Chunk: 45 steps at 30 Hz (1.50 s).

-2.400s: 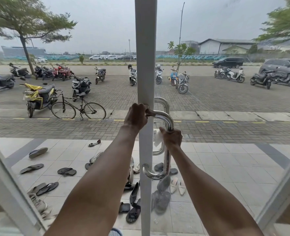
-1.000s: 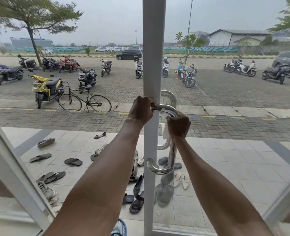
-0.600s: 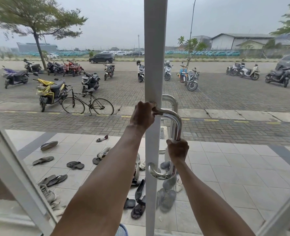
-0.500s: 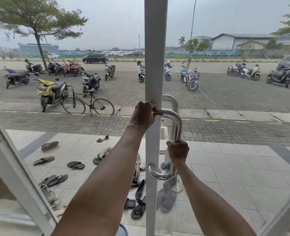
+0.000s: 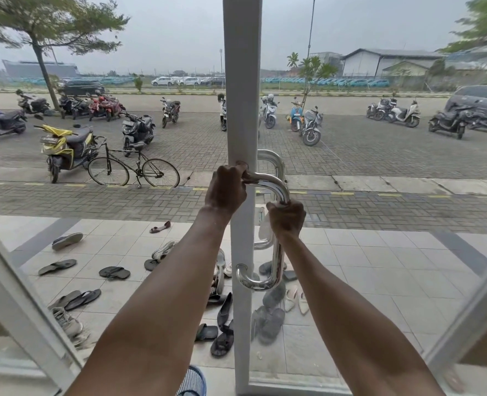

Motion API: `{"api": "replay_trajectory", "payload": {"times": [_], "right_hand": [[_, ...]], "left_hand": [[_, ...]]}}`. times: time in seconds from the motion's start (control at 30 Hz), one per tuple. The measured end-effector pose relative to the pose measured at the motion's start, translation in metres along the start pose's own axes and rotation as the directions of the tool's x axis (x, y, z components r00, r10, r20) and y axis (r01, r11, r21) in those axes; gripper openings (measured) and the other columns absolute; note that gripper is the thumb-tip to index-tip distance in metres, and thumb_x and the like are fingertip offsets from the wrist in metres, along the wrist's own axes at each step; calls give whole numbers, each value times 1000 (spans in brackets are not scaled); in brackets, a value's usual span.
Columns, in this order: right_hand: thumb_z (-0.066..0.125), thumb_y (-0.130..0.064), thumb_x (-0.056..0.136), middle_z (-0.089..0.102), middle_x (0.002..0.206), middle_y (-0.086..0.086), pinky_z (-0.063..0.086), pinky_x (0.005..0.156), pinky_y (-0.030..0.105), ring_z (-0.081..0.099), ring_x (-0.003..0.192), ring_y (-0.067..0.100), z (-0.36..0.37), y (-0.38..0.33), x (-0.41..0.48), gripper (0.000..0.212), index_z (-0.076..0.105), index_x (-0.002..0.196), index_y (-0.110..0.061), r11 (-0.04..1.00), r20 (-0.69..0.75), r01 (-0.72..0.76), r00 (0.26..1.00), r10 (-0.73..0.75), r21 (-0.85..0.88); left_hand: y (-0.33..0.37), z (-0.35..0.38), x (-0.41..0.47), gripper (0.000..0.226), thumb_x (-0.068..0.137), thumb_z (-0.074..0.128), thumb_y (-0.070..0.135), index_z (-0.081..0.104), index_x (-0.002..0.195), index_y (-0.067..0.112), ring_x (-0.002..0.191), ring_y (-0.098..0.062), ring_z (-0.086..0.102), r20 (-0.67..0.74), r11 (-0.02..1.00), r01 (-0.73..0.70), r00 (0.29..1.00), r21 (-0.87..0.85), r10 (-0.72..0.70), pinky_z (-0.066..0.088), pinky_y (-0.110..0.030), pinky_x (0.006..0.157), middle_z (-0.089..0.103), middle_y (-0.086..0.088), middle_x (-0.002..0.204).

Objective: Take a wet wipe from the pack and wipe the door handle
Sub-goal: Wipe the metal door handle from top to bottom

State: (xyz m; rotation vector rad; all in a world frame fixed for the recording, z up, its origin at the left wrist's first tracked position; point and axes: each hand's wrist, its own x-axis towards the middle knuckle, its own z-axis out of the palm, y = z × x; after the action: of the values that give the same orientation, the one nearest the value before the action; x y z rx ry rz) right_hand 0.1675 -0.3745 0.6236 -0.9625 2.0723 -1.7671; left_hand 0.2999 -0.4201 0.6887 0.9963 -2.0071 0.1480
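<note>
Outside: paved lot seen through the glass, with parked scooters, a bicycle at 9 o'clock of the handle, and sandals strewn on the porch tiles at 7 o'clock.
Door: white frame runs upright through the middle, from 12 to 6 o'clock.
Handle: chrome handle on the frame's right side, an upright bar with a bend at top and bottom.
Left grip: left grip is clenched round the handle's top end where it meets the frame, the same spot as half a second ago.
Right grip: right grip is wrapped round the bar just under the top bend, at 4 o'clock of the left grip. It was near mid-bar before and has slid up.
Wipe: wipe shows as a pale scrap at the right grip's left edge, against the bar. The rest is hidden in the fist.
Car: dark car now sits by the tree at 10 o'clock, further left than before.
</note>
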Motion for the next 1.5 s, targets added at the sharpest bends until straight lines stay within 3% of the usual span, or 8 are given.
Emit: {"api": "replay_trajectory", "payload": {"times": [0.2,0.37,0.5,0.8,1.0,1.13,1.3,1.5], "right_hand": [[77,-26,71,75,78,10,46,71,23,71,79,24,-1,3,-3,18,72,74,-8,998,17,-60,998,60,3],[74,-29,72,71,70,9,51,68,28,72,76,27,3,17,-4,20,73,71,-9,997,43,-40,998,43,-63],[73,-25,69,60,59,2,54,65,34,70,69,30,5,39,-13,17,63,61,-14,995,82,-48,995,55,-88],[74,-26,71,74,71,10,57,64,34,71,69,26,12,69,-18,15,70,70,-12,996,102,-80,991,84,-50],[73,-16,75,48,49,-6,34,47,24,47,48,13,5,53,-12,34,49,52,-17,994,126,-111,986,112,-10],[68,-23,87,53,53,-3,33,46,24,50,49,11,6,29,-1,38,51,54,-16,999,44,-28,999,27,18],[81,-23,75,57,57,-3,32,42,17,47,47,0,1,5,14,23,67,64,-7,987,45,154,987,-151,-51],[64,-20,92,39,44,-10,28,40,23,35,42,-2,9,33,4,51,39,48,-16,998,-32,52,998,-53,-40]], "left_hand": [[12,18,-20,46,79,61,-4,61,124,4,117,-32,57,-36,988,-146,988,53,148,52,-42,96,62,-13,126],[23,29,-23,43,85,65,3,63,128,2,118,-29,59,-87,958,-287,954,26,288,45,-42,106,67,-12,124],[19,35,-26,41,89,65,13,63,129,2,121,-28,59,-130,960,-279,953,-8,275,44,-41,109,67,-13,125],[21,64,-35,42,89,66,15,65,130,11,129,-31,54,-306,969,-225,934,-101,185,39,-49,111,64,-12,130],[26,62,-36,48,84,72,27,67,129,11,131,-31,51,-305,964,-234,934,-128,186,37,-52,110,61,-14,131],[23,65,-36,53,85,75,38,66,130,11,131,-32,50,-300,957,-255,932,-137,205,37,-51,111,59,-16,134],[23,70,-36,45,90,71,36,68,127,11,130,-32,51,-356,953,-266,913,-143,201,36,-49,112,60,-15,132],[23,77,-36,47,85,76,35,69,126,10,132,-33,49,-379,952,-261,907,-159,186,36,-53,111,60,-16,133]]}}
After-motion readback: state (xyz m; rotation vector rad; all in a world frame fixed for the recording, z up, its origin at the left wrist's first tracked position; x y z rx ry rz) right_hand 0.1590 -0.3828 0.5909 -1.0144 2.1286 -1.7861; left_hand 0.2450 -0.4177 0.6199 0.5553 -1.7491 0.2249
